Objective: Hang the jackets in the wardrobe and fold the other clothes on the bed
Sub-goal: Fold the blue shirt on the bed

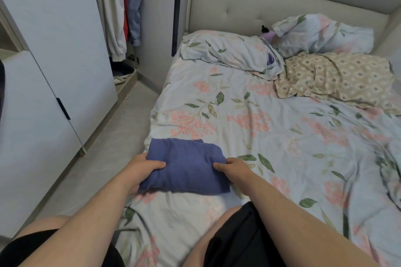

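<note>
Folded blue garment lies on floral bedsheet near bed's left edge, just ahead of knees. Left border is gripped by left hand, thumb on top, fingers tucked beneath; right border is pinched by right hand. Floral pillow and beige patterned pillow are piled against tufted headboard, well apart from garment. Wardrobe door is seen swung open at left; striped white, red and blue jackets are hung inside.

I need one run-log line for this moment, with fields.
step: folding | item: folded blue cloth garment on floral bedsheet | left hand: grips left edge | right hand: grips right edge | white wardrobe: jackets hanging
</note>
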